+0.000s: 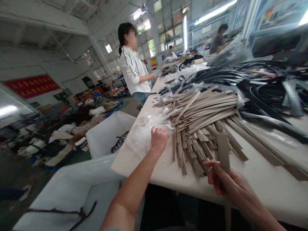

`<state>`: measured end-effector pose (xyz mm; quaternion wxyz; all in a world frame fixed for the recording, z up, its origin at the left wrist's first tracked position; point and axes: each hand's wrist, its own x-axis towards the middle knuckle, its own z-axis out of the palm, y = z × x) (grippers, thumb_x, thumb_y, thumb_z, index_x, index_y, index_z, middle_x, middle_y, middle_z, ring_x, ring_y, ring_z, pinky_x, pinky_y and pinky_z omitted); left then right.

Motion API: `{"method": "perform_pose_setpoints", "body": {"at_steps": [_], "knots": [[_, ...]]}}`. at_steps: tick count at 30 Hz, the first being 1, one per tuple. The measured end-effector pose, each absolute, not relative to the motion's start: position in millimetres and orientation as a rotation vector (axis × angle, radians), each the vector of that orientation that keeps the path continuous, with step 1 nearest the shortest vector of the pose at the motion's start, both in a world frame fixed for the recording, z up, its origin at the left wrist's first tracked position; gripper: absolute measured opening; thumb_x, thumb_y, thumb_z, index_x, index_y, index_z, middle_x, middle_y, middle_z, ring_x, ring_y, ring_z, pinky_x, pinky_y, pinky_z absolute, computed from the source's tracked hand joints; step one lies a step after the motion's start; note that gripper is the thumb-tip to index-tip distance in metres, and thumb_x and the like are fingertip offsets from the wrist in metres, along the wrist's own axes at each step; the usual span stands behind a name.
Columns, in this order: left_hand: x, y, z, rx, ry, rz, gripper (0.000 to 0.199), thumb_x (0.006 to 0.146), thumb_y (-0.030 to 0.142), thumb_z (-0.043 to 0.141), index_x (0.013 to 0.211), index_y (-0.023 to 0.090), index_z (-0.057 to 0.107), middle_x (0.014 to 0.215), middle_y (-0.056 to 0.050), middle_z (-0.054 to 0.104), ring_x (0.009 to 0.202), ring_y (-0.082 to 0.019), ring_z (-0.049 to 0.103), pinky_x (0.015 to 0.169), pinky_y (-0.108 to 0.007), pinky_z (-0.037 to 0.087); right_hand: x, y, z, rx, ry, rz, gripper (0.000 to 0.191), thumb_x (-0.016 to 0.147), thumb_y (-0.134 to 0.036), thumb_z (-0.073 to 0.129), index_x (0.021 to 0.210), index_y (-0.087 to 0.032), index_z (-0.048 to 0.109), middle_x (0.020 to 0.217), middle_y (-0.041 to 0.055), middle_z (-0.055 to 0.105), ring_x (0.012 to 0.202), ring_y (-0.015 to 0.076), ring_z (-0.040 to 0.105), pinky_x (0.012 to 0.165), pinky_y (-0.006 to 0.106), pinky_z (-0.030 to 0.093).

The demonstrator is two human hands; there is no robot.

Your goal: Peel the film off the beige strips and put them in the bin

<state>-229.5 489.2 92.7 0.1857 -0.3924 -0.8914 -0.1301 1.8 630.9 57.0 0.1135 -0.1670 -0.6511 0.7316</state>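
My left hand (159,138) rests on a heap of clear plastic bags (141,136) near the table's left edge. Its fingers are curled into the thin plastic and look closed on a bag, though the fingertips are partly hidden. In my right hand (225,181), a flat taupe strip (223,150) is gripped between thumb and fingers. One end of that strip points up over the table, while the other hangs below the hand past the table's front edge. Between and beyond my hands lies a large pile of similar taupe strips (209,109).
Black strips (262,96) in bundles cover the right and far part of the white table (255,189). White bins (72,179) stand against its left side. A co-worker in a white jacket (132,65) stands beyond the left edge. Heaped goods (62,138) lie on the floor.
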Motion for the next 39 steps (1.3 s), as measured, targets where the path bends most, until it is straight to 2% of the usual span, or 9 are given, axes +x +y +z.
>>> {"method": "perform_pose_setpoints", "body": {"at_steps": [7, 13, 18, 21, 23, 25, 31, 35, 39], "knots": [[-187, 457, 109, -1.131, -2.244, -0.628, 0.012, 0.089, 0.029, 0.059, 0.095, 0.031, 0.069, 0.114, 0.001, 0.068, 0.119, -0.021, 0.051, 0.111, -0.051, 0.019, -1, 631, 52, -0.465, -1.89, 2.184, 0.053, 0.086, -0.067, 0.051, 0.101, -0.017, 0.063, 0.065, 0.0013, 0.059, 0.042, 0.0103, 0.049, 0.038, 0.021, 0.037], [-167, 424, 102, -1.363, -2.092, -0.614, 0.021, 0.09, 0.02, 0.057, 0.104, 0.031, 0.067, 0.115, 0.0, 0.069, 0.12, -0.02, 0.051, 0.112, -0.049, 0.02, -3, 634, 79, -0.535, -1.954, 2.047, 0.058, 0.082, -0.068, 0.054, 0.101, -0.015, 0.067, 0.061, 0.0001, 0.055, 0.041, 0.0074, 0.038, 0.036, 0.019, 0.027], [-173, 413, 100, -1.484, -1.927, -0.56, 0.024, 0.088, 0.016, 0.059, 0.104, 0.033, 0.067, 0.114, 0.001, 0.069, 0.121, -0.018, 0.052, 0.113, -0.048, 0.02, -15, 638, 104, -0.489, -2.148, 2.024, 0.064, 0.081, -0.072, 0.05, 0.1, -0.014, 0.069, 0.056, -0.0004, 0.053, 0.041, 0.009, 0.036, 0.037, 0.02, 0.026], [-181, 414, 104, -1.513, -1.845, -0.532, 0.024, 0.087, 0.017, 0.061, 0.103, 0.034, 0.067, 0.114, 0.002, 0.07, 0.12, -0.018, 0.053, 0.113, -0.047, 0.021, -23, 628, 109, -0.403, -2.311, 2.096, 0.063, 0.081, -0.074, 0.047, 0.075, -0.014, 0.068, 0.051, -0.0003, 0.05, 0.039, 0.0083, 0.034, 0.037, 0.021, 0.024], [-187, 416, 106, -1.524, -1.801, -0.516, 0.024, 0.086, 0.018, 0.064, 0.103, 0.035, 0.067, 0.114, 0.002, 0.07, 0.119, -0.017, 0.054, 0.113, -0.047, 0.022, -27, 619, 109, -0.399, -2.333, 2.123, 0.064, 0.08, -0.073, 0.048, 0.057, -0.015, 0.059, 0.044, -0.0022, 0.042, 0.039, 0.0074, 0.03, 0.038, 0.022, 0.02], [-195, 418, 107, -1.534, -1.759, -0.512, 0.025, 0.085, 0.018, 0.066, 0.103, 0.035, 0.067, 0.114, 0.002, 0.07, 0.118, -0.017, 0.055, 0.113, -0.046, 0.023, -30, 611, 107, -0.416, -2.308, 2.146, 0.062, 0.079, -0.072, 0.05, 0.051, -0.017, 0.051, 0.042, -0.0041, 0.035, 0.039, 0.0067, 0.027, 0.038, 0.022, 0.015], [-210, 419, 107, -1.562, -1.739, -0.472, 0.028, 0.085, 0.02, 0.065, 0.107, 0.037, 0.066, 0.119, 0.002, 0.068, 0.121, -0.017, 0.052, 0.113, -0.045, 0.023, -33, 599, 107, -0.525, -2.207, 2.142, 0.047, 0.071, -0.064, 0.057, 0.076, -0.017, 0.059, 0.05, -0.0038, 0.047, 0.038, 0.0071, 0.027, 0.036, 0.021, 0.016], [-215, 422, 105, -1.585, -1.812, -0.389, 0.032, 0.088, 0.02, 0.06, 0.113, 0.039, 0.063, 0.124, 0.003, 0.065, 0.125, -0.017, 0.049, 0.114, -0.045, 0.021, -31, 598, 103, -0.555, -2.213, 2.012, 0.041, 0.072, -0.059, 0.06, 0.071, -0.017, 0.062, 0.049, -0.0026, 0.05, 0.039, 0.0076, 0.03, 0.036, 0.021, 0.02], [-223, 423, 115, -1.464, -2.119, -0.319, 0.052, 0.082, 0.012, 0.06, 0.131, 0.031, 0.053, 0.143, -0.006, 0.049, 0.137, -0.026, 0.034, 0.114, -0.05, 0.022, -31, 603, 96, -0.589, -2.171, 1.885, 0.038, 0.075, -0.056, 0.061, 0.072, -0.018, 0.064, 0.05, -0.0022, 0.052, 0.041, 0.0081, 0.032, 0.036, 0.021, 0.023]]}}
